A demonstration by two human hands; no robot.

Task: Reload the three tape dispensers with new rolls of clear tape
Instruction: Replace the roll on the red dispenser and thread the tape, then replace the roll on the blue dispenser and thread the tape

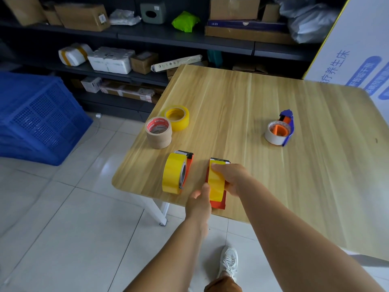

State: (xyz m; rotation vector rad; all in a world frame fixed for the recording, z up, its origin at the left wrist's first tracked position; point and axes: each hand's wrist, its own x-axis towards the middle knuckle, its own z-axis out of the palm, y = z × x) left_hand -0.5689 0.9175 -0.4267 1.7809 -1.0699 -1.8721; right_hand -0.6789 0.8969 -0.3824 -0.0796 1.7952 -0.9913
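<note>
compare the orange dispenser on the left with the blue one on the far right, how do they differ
The orange dispenser carries a yellowish roll; the blue dispenser carries a white roll on an orange hub. The orange dispenser sits near the table's front edge beside the hands; the blue one lies far off to the right, alone. Neither is touched, and both are already loaded.

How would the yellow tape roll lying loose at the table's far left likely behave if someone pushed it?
The yellow tape roll lies flat on its side, so it would probably slide rather than roll. Its glossy surface suggests a slippery grip. It sits beside the brown rolls, so a nudge leftward might shove them.
</note>
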